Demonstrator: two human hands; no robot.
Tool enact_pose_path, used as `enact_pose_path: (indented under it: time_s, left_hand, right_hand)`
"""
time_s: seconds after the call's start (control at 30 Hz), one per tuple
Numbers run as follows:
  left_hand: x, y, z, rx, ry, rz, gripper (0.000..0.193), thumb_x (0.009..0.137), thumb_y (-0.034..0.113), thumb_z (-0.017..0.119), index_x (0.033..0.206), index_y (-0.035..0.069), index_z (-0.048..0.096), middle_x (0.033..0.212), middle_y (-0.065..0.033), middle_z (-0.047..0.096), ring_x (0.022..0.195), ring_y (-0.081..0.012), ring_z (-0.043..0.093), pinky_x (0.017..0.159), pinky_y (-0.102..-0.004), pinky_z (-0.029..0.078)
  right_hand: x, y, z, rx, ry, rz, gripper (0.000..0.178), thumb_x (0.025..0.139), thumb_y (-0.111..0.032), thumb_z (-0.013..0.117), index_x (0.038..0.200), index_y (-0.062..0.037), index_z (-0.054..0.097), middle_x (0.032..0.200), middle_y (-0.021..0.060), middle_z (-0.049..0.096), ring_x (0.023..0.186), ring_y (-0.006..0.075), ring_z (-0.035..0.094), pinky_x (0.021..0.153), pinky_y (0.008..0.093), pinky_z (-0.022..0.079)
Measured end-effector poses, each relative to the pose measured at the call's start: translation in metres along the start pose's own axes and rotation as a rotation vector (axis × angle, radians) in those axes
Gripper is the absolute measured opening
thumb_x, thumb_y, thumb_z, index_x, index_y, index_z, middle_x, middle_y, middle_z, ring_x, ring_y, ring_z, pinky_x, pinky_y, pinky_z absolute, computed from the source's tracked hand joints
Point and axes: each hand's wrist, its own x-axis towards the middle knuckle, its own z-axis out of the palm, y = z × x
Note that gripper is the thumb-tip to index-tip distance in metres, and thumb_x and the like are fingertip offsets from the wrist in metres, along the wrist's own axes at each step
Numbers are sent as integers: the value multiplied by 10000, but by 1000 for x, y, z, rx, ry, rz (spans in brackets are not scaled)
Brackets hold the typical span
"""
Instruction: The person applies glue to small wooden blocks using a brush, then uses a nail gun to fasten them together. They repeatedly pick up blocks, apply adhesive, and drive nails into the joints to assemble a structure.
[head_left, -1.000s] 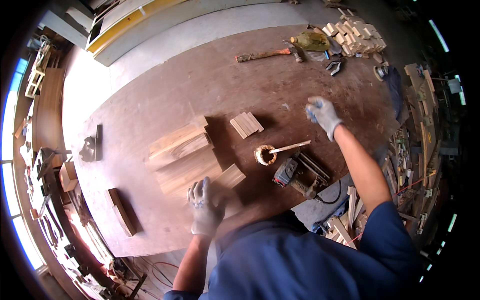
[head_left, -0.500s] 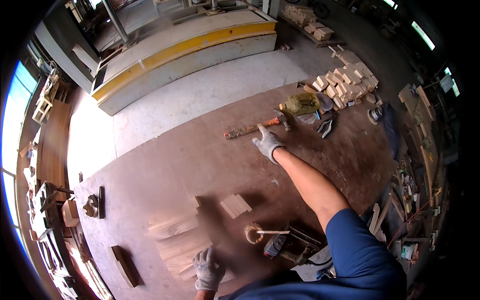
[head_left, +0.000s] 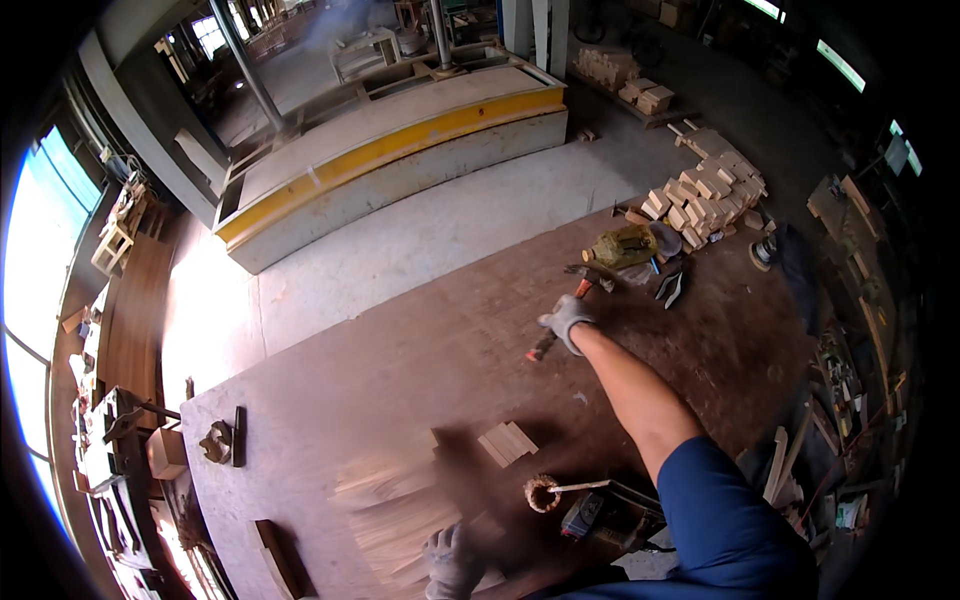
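My right hand [head_left: 566, 322], in a grey glove, is stretched far across the brown worktable [head_left: 400, 380] and closed over the middle of an orange-handled hammer [head_left: 541, 348] lying there. The hammer's metal head [head_left: 592, 277] points away from me. My left hand [head_left: 450, 560], also gloved, rests flat with fingers spread on a blurred stack of light wooden boards [head_left: 390, 510] at the near edge. A small bundle of short wood slats [head_left: 507, 442] lies between the two hands.
A round rope-wrapped brush [head_left: 543, 492] and a power tool [head_left: 592, 517] lie by my right elbow. Far right are a yellow-green power tool [head_left: 622, 246] and several stacked wood blocks [head_left: 705, 185]. A dark block [head_left: 275, 555] and a metal clamp [head_left: 220, 440] sit left.
My right hand has reached farther away across the table and settled on the hammer's handle. My left hand stays on the boards. The view has tilted upward.
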Motion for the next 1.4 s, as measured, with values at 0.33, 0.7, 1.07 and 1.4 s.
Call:
enact_pose_path:
  time_s: [0.33, 0.7, 1.07, 1.4]
  left_hand:
    - [8, 14, -18, -182, 12, 13, 620, 834, 395, 821, 1344, 117, 604, 1160, -170, 689, 1092, -424, 618, 916, -570, 481]
    - [4, 0, -1, -81, 15, 103, 687, 830, 368, 823, 1400, 77, 573, 1183, -166, 675, 1102, -393, 624, 932, -520, 517]
    - [6, 5, -12, -163, -48, 77, 821, 768, 404, 902, 1454, 102, 568, 1303, -180, 661, 1218, -417, 584, 1031, -532, 488]
    - [13, 8, -10, -128, -111, 95, 654, 759, 354, 899, 1319, 138, 639, 1170, -142, 710, 1126, -394, 618, 972, -515, 514]
  right_hand:
    - [-225, 90, -189, 918, 131, 31, 559, 952, -45, 713, 1474, -52, 511, 885, 89, 691, 622, 155, 667, 487, 318, 519]
    - [-555, 77, -101, 903, 207, 97, 297, 1067, -314, 640, 997, -31, 692, 700, 28, 625, 560, 138, 584, 535, 295, 486]
    - [-580, 75, 32, 370, 87, -98, 339, 1015, -317, 725, 932, 2, 646, 719, 178, 624, 649, 288, 619, 630, 454, 504]
    - [-542, 67, 42, 82, 163, -315, 304, 1037, -333, 668, 937, -66, 562, 772, 219, 691, 758, 462, 685, 672, 552, 538]
